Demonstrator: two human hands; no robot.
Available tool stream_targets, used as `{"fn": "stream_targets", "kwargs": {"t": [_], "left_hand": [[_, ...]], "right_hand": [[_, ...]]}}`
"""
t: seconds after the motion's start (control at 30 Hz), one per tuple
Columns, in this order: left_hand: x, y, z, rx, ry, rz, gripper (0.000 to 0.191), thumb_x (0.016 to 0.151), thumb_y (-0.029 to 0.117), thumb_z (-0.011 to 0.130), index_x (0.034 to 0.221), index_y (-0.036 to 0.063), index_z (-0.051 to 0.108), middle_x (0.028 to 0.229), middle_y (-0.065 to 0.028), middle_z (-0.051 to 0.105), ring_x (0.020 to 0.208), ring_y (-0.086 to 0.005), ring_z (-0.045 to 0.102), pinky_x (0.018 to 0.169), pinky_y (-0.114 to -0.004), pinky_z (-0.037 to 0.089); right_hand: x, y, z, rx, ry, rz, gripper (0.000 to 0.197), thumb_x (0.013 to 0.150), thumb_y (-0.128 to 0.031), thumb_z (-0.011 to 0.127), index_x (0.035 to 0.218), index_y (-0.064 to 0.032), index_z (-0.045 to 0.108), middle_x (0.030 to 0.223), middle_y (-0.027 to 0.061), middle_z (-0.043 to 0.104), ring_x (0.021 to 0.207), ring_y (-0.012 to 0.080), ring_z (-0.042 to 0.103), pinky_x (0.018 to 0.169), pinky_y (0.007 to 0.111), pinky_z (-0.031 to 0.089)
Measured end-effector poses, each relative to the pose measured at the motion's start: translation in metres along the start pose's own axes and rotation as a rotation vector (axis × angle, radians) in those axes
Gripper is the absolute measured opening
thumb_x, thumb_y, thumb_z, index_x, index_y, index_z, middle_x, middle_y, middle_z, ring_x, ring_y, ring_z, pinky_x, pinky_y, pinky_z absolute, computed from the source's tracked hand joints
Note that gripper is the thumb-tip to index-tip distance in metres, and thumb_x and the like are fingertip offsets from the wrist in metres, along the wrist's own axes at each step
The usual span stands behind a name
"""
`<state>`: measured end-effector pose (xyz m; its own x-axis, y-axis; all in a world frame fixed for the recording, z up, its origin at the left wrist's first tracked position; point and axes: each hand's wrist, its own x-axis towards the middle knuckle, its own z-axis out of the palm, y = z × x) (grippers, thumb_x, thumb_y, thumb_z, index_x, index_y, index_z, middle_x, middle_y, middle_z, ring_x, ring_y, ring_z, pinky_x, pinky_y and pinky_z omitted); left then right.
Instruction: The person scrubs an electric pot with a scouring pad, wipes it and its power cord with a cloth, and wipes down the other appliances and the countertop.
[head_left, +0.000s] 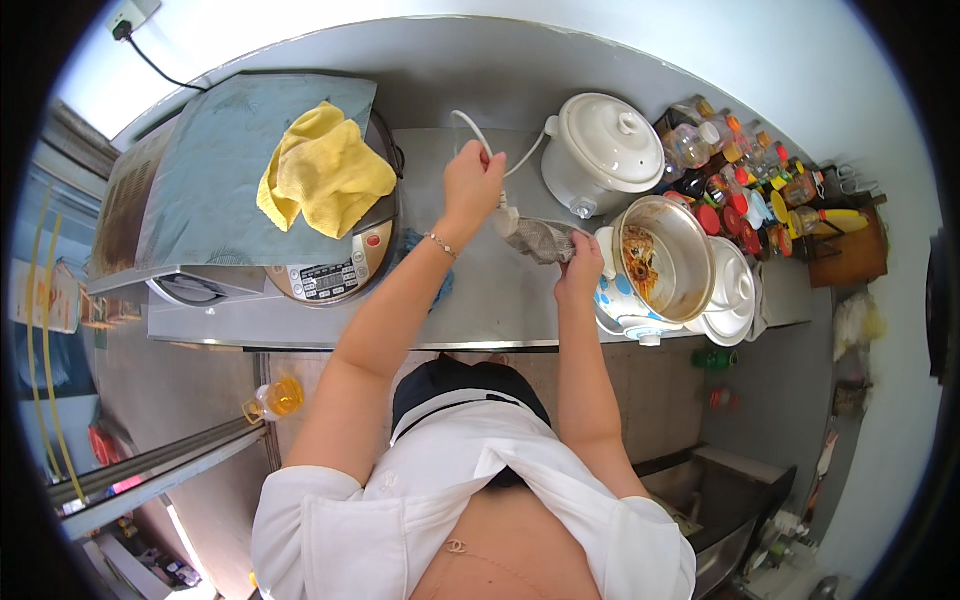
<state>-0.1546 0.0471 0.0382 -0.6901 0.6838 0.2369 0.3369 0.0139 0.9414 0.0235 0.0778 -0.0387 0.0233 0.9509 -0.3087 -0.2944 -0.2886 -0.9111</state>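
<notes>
My left hand (474, 184) is closed on a white power cord (472, 126), whose plug (507, 220) hangs just below it. The cord runs towards a white ceramic electric stew pot (592, 146) with its lid on. In my right hand (581, 262) is a crumpled grey mesh cloth (541, 238), its left end against the plug. To the right of that hand, a metal pot (686, 259) with brown food residue inside rests above a white cooker with blue dots (634, 304).
Left on the counter (487, 300) are a yellow cloth (326, 169), a blue-grey cover (232, 165) and a rice cooker (330, 277). A blue cloth (442, 292) lies behind my left forearm. Several bottles and jars (731, 180) crowd the right back. White lids (731, 300) lie beside the metal pot.
</notes>
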Motion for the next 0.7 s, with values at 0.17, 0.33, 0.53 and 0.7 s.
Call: {"fn": "stream_targets", "kwargs": {"t": [0.17, 0.33, 0.53, 0.7], "left_hand": [[-0.015, -0.003, 0.027, -0.408, 0.128, -0.054, 0.022, 0.087, 0.021, 0.051, 0.08, 0.0021, 0.043, 0.062, -0.0036, 0.045, 0.05, -0.0133, 0.043, 0.049, -0.029, 0.038], [-0.03, 0.026, 0.036, -0.742, 0.21, -0.05, 0.023, 0.092, 0.027, 0.044, 0.086, 0.0063, 0.037, 0.061, 0.0004, 0.041, 0.042, -0.0055, 0.037, 0.036, -0.023, 0.036], [-0.042, 0.029, 0.054, -0.636, 0.23, 0.106, 0.022, 0.092, 0.025, 0.046, 0.088, 0.0057, 0.037, 0.067, -0.001, 0.043, 0.055, -0.007, 0.044, 0.051, -0.021, 0.04], [-0.076, 0.033, 0.026, -0.451, 0.06, -0.133, 0.023, 0.084, 0.017, 0.057, 0.093, 0.0014, 0.042, 0.078, -0.0055, 0.047, 0.073, -0.0137, 0.047, 0.067, -0.027, 0.04]], "right_hand": [[-0.03, -0.014, 0.001, 0.596, -0.389, 0.33, 0.03, 0.09, -0.027, 0.041, 0.103, -0.0042, 0.052, 0.104, 0.0096, 0.057, 0.098, 0.025, 0.053, 0.088, 0.04, 0.04], [-0.066, -0.045, 0.024, 0.76, -0.579, 0.36, 0.04, 0.092, -0.038, 0.036, 0.113, -0.0053, 0.049, 0.115, 0.0108, 0.053, 0.107, 0.0265, 0.05, 0.092, 0.041, 0.038], [-0.087, -0.048, 0.051, 0.477, -0.353, 0.119, 0.031, 0.092, -0.029, 0.044, 0.113, -0.0074, 0.048, 0.106, 0.0067, 0.053, 0.098, 0.0174, 0.051, 0.085, 0.031, 0.041], [-0.036, -0.031, 0.025, 0.264, -0.263, -0.264, 0.02, 0.089, -0.015, 0.05, 0.107, -0.0062, 0.051, 0.096, 0.0037, 0.052, 0.085, 0.011, 0.049, 0.077, 0.022, 0.04]]}}
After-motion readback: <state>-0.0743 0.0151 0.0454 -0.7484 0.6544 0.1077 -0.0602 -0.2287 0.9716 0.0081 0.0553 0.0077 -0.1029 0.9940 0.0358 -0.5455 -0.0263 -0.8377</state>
